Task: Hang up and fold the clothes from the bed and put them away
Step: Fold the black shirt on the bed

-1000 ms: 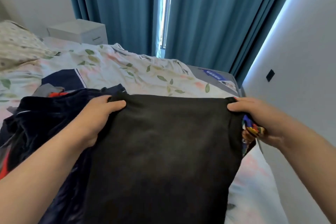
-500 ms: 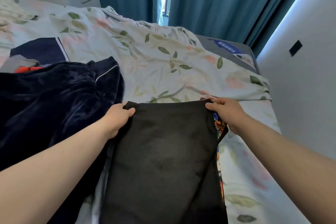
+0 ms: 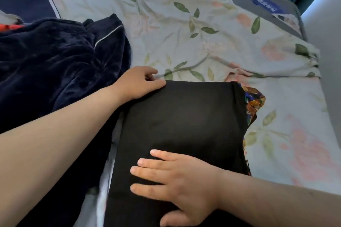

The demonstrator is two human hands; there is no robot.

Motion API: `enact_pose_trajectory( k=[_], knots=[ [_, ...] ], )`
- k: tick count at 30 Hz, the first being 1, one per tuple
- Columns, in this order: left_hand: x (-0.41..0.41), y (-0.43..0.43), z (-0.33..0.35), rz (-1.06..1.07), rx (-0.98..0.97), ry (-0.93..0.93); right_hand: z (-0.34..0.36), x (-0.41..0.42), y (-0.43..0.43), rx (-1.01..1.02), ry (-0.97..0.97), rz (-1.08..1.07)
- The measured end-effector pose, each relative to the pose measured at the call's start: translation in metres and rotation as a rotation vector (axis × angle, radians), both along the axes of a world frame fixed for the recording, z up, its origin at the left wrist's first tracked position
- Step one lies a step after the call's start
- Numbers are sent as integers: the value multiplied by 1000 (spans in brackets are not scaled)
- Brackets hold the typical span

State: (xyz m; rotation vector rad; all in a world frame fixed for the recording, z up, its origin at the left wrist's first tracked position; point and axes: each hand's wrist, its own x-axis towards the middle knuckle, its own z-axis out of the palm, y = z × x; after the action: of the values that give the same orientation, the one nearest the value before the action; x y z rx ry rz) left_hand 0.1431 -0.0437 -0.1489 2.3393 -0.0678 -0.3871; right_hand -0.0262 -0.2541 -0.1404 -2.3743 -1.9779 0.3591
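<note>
Moved: the right hand [image 3: 177,180] has left the top right corner and now lies lower down on the black garment [image 3: 184,116], which is down flat on the bed [image 3: 184,42].
Right: palm down, fingers straight and spread on the cloth.
Left: the left hand [image 3: 140,83] sits at the top left corner, thumb on the cloth, fingers curled at its edge; whether it pinches, I cannot tell.
Around: a navy pile [image 3: 55,57] just left; a printed cloth [image 3: 252,101] peeps out at the right edge.

black garment [image 3: 184,125] spread flat on floral bed [image 3: 203,29], colourful print edge at right, navy velvet clothes [image 3: 51,61] heaped left
</note>
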Motion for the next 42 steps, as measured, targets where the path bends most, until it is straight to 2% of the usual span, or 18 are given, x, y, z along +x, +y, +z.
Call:
enact_pose_trajectory(
  k=[4,8,11,14,17,20,23,25,26,27,28,29,31,33,36,38,40,42],
  knots=[
    [21,-36,21,-416,318,74,-17,9,5,-26,89,46],
    [31,-61,35,-551,332,268,-33,18,8,7,175,16],
    [27,-65,49,-616,410,277,-29,15,11,-20,188,-21],
    [14,-64,70,-610,388,126,-21,-1,15,26,181,-185],
    [-15,-58,94,-580,317,-40,-5,-29,19,144,339,-516],
    [-52,-50,110,-550,300,-196,16,-65,20,149,424,-679],
    [-94,-42,116,-553,393,-437,68,-98,10,419,486,-819],
    [-127,-40,120,-596,421,-633,111,-105,-8,763,182,-772],
    [-145,-40,122,-618,428,-717,130,-103,-20,853,7,-750],
    [-163,-40,124,-634,431,-788,147,-96,-33,844,-157,-750],
    [-181,-42,123,-641,435,-825,161,-85,-44,739,-276,-764],
    [-200,-43,121,-635,439,-833,168,-75,-55,522,-302,-794],
    [-239,-45,114,-602,457,-783,165,-65,-65,16,-139,-869],
    [-269,-45,99,-578,502,-688,143,-72,-67,-177,68,-878],
    [-295,-39,84,-578,545,-458,101,-99,-63,-162,86,-818],
    [-300,-33,77,-501,459,-321,86,-117,-62,-147,95,-841],
    [-296,-30,76,-432,403,-379,80,-124,-63,-22,91,-897],
    [-285,-31,71,-374,379,-516,76,-120,-63,111,-41,-937]
  ],
)
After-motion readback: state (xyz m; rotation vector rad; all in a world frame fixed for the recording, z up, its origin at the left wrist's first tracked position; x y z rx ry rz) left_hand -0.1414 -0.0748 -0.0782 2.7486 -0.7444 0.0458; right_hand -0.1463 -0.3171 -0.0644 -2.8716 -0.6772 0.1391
